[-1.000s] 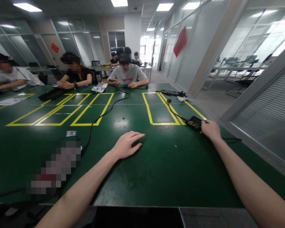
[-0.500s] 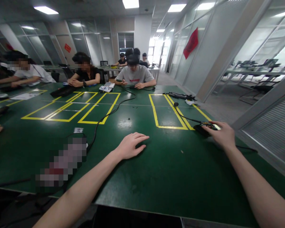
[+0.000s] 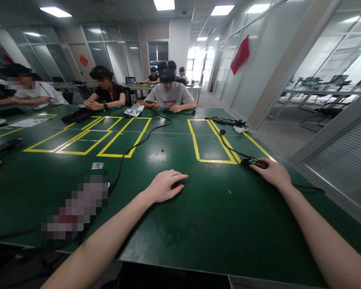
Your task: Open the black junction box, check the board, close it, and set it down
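My left hand (image 3: 166, 186) rests on the green table (image 3: 198, 224), palm down. Its fingers are stretched out and the thumb stands apart, with nothing in it. Farther to the right, my right hand (image 3: 275, 171) has its fingers round a small dark object with coloured patches (image 3: 255, 163), low over the table or on it. My fingers hide part of that object, and I cannot make out its kind. A black cable (image 3: 233, 147) with a round dark end runs up to it from the left.
Yellow tape outlines (image 3: 216, 161) mark the table. A long black cable (image 3: 147, 138) crosses it, near a blurred-out item (image 3: 81, 204) at the left. A folded black stand (image 3: 228, 121) lies at the far right. Several people sit beyond, one in a grey shirt (image 3: 170, 94).
My right hand has moved a little left with the dark object, which now shows less of its bright side. My left hand has stayed in place.
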### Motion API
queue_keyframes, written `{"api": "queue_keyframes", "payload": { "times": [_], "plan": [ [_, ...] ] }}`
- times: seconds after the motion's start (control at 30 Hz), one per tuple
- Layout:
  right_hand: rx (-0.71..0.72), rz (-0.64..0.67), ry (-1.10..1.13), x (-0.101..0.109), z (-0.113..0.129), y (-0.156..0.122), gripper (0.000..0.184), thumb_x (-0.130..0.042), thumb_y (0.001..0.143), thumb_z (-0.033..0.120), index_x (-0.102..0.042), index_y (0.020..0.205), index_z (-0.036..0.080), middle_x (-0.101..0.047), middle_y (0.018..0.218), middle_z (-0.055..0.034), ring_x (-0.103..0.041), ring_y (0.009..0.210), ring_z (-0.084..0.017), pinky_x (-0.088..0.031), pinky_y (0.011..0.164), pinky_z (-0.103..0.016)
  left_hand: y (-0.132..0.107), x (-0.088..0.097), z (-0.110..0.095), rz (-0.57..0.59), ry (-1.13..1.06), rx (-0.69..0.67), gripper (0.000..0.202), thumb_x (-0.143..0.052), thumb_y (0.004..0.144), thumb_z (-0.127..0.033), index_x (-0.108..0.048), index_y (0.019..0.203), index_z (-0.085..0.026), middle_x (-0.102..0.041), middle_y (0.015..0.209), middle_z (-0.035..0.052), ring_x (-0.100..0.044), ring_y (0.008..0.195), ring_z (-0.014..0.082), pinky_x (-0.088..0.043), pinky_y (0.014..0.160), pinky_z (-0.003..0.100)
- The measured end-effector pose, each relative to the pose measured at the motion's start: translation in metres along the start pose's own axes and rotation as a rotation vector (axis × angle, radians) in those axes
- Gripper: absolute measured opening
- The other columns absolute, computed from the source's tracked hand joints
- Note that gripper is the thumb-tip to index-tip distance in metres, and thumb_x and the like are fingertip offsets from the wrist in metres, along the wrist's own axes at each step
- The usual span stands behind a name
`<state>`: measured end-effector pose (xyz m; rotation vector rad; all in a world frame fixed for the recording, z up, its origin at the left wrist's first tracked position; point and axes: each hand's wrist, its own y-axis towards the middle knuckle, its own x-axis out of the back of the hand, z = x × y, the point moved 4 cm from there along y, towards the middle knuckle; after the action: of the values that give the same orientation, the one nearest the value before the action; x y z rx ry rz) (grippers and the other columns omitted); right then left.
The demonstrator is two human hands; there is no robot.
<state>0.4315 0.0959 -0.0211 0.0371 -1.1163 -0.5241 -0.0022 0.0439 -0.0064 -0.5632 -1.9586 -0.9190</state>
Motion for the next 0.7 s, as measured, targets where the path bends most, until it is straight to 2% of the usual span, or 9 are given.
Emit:
{"api": "queue_keyframes", "payload": {
  "times": [0.07,0.17,0.23,0.33,0.4,0.5,0.6,0.7],
  "plan": [
    [-0.026,0.061,-0.055,-0.003,0.013,-0.006,0.038,-0.074,0.077,0.046,-0.075,0.105,0.019,-0.076,0.098,-0.014,-0.07,0.091,-0.036,-0.054,0.071,-0.042,0.0,0.0,0.0,0.003,-0.003,-0.005,0.035,-0.056,0.098,-0.029,-0.066,0.131,-0.022,-0.074,0.122,0.0078,-0.069,0.109,0.0229,-0.056,0.098,0.039],
    [0.092,0.082,-0.012,-0.016,0.045,-0.022,0.038,-0.071,0.08,0.046,-0.074,0.108,0.021,-0.077,0.103,-0.0115,-0.072,0.095,-0.033,-0.056,0.074,-0.041,0.001,0.0,0.0,0.001,0.002,-0.012,0.034,-0.056,0.099,-0.029,-0.065,0.131,-0.023,-0.073,0.122,0.0075,-0.069,0.108,0.0223,-0.055,0.097,0.038],
    [0.222,0.119,0.064,-0.03,0.073,-0.04,0.036,-0.07,0.082,0.045,-0.074,0.108,0.022,-0.077,0.105,-0.0099,-0.072,0.095,-0.031,-0.058,0.077,-0.041,0.002,0.001,0.0,-0.008,0.012,-0.008,0.034,-0.056,0.099,-0.028,-0.065,0.131,-0.022,-0.073,0.122,0.0078,-0.068,0.109,0.0227,-0.055,0.097,0.039],
    [0.498,0.18,0.237,-0.049,0.124,-0.08,0.031,-0.07,0.084,0.039,-0.073,0.11,0.024,-0.076,0.11,-0.0083,-0.072,0.098,-0.029,-0.059,0.084,-0.043,0.003,0.002,-0.002,-0.043,0.017,-0.012,0.033,-0.058,0.098,-0.03,-0.066,0.129,-0.022,-0.072,0.124,0.0084,-0.066,0.113,0.0243,-0.053,0.099,0.041],
    [0.678,0.271,0.332,-0.057,0.157,-0.111,0.03,-0.069,0.086,0.036,-0.071,0.114,0.025,-0.074,0.106,-0.0064,-0.072,0.094,-0.026,-0.059,0.081,-0.039,0.004,0.003,-0.005,-0.072,0.009,-0.029,0.035,-0.063,0.095,-0.036,-0.066,0.126,-0.022,-0.07,0.127,0.0093,-0.064,0.116,0.0257,-0.052,0.101,0.043],
    [0.885,0.448,0.407,-0.061,0.194,-0.149,0.026,-0.07,0.088,0.032,-0.071,0.112,0.023,-0.073,0.102,-0.0053,-0.072,0.09,-0.022,-0.058,0.079,-0.035,0.004,0.004,-0.009,-0.053,-0.023,-0.04,0.034,-0.074,0.084,-0.044,-0.069,0.107,-0.019,-0.073,0.111,0.0093,-0.066,0.103,0.0253,-0.054,0.091,0.039],
    [0.972,0.531,0.472,-0.054,0.207,-0.164,0.023,-0.072,0.087,0.028,-0.071,0.109,0.023,-0.072,0.104,-0.006,-0.072,0.092,-0.022,-0.058,0.081,-0.034,0.004,0.003,-0.01,0.007,-0.044,-0.032,0.033,-0.079,0.077,-0.047,-0.065,0.09,-0.019,-0.071,0.09,0.0056,-0.065,0.087,0.0223,-0.052,0.079,0.034],
    [0.984,0.522,0.531,-0.046,0.204,-0.163,0.028,-0.071,0.087,0.027,-0.069,0.115,0.023,-0.073,0.109,-0.0077,-0.072,0.095,-0.022,-0.058,0.084,-0.035,0.003,0.003,-0.01,0.038,-0.019,-0.046,0.035,-0.081,0.074,-0.048,-0.065,0.088,-0.02,-0.071,0.089,0.0048,-0.065,0.09,0.0233,-0.051,0.081,0.035]
  ]
}}
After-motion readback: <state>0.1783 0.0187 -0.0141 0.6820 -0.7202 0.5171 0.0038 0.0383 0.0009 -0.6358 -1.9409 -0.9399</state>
